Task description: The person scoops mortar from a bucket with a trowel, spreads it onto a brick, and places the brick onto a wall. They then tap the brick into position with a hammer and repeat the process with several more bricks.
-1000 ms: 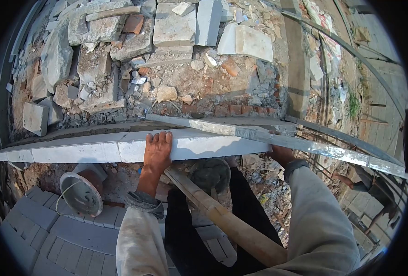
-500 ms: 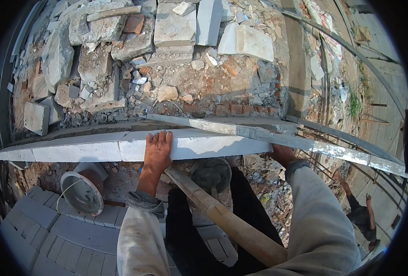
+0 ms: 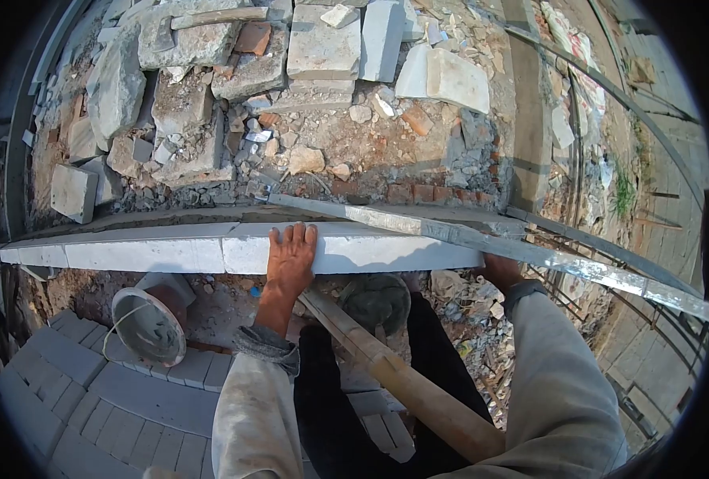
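Note:
A row of pale blocks (image 3: 147, 257) runs across the middle as a low wall. My left hand (image 3: 292, 259) rests on the end block (image 3: 354, 254), its fingers apart over the top edge and holding nothing. At that block's right end is my right hand (image 3: 501, 271), its fingers hidden behind the block and the bar. A long metal bar (image 3: 450, 231) lies slantwise over the top of the wall, between the hands and beyond the right one. A bamboo pole (image 3: 402, 379) slopes from beside my left wrist down between my legs.
Two buckets with grey mortar, one at the left (image 3: 148, 327) and one by my legs (image 3: 374, 302), stand on the near side. Stacked blocks (image 3: 143, 403) lie lower left. Beyond the wall are rubble, broken slabs (image 3: 322, 48) and a hatchet (image 3: 211, 17). Rods (image 3: 650, 315) stick out at right.
The view has shifted slightly, so the wall and both hands appear a little further right. Both hands keep their places on the block. The person at the lower right is out of sight.

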Demonstrator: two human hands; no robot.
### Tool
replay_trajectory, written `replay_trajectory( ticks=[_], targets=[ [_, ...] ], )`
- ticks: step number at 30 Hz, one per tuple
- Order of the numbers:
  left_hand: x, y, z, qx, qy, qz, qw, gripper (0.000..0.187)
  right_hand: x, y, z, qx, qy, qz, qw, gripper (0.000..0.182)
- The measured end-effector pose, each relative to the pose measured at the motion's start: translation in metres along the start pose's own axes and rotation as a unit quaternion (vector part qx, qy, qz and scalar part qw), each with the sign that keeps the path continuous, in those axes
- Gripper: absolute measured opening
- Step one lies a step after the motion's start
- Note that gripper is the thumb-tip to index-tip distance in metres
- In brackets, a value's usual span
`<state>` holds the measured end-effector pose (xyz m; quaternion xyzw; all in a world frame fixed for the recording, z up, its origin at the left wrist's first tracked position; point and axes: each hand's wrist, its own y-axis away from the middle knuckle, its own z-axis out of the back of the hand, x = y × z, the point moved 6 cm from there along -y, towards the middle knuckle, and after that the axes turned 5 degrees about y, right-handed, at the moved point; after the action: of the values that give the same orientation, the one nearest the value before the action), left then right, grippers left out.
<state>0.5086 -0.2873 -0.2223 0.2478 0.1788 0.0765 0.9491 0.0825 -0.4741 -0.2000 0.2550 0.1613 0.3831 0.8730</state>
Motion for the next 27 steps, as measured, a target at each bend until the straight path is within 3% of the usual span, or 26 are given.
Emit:
replay_trajectory(
  ticks=[2, 5, 8, 9, 12, 15, 20, 21, 24, 27],
  targets=[
    [-0.004, 0.013, 0.005, -0.071, -0.003, -0.004, 0.997, 0.091, 0.003, -0.001, 0.008, 0.019, -0.005, -0.009, 1.000, 0.094],
    [-0.013, 0.040, 0.038, -0.116, 0.148, 0.091, 0.978, 0.103, 0.008, 0.002, 0.018, -0.020, 0.000, 0.020, 1.000, 0.095],
    [-0.004, 0.082, 0.015, -0.380, 0.258, 0.159, 0.874, 0.106, 0.010, 0.000, 0.023, 0.003, 0.002, -0.003, 1.000, 0.094],
    [0.002, 0.091, -0.001, -0.404, 0.272, 0.218, 0.846, 0.104, 0.014, 0.002, 0.027, -0.013, -0.006, 0.008, 1.000, 0.093],
    [-0.006, 0.088, 0.001, -0.328, 0.167, 0.248, 0.896, 0.096, 0.022, 0.007, 0.032, -0.043, 0.009, 0.032, 0.999, 0.088],
    [-0.005, 0.083, -0.005, -0.293, 0.154, 0.237, 0.913, 0.090, 0.028, 0.014, 0.021, -0.048, 0.077, 0.029, 0.995, 0.080],
    [-0.007, 0.084, -0.008, -0.298, 0.158, 0.236, 0.911, 0.089, 0.022, 0.013, 0.004, -0.017, 0.051, 0.012, 0.998, 0.073],
    [-0.006, 0.083, -0.006, -0.303, 0.153, 0.232, 0.911, 0.090, 0.028, 0.013, 0.012, -0.063, 0.094, 0.038, 0.993, 0.072],
    [-0.006, 0.084, -0.008, -0.298, 0.152, 0.237, 0.912, 0.089, 0.029, 0.011, 0.011, -0.055, 0.114, 0.034, 0.991, 0.072],
    [-0.006, 0.084, -0.008, -0.298, 0.154, 0.235, 0.912, 0.089, 0.032, 0.012, 0.017, -0.026, 0.060, 0.018, 0.998, 0.066]
  ],
)
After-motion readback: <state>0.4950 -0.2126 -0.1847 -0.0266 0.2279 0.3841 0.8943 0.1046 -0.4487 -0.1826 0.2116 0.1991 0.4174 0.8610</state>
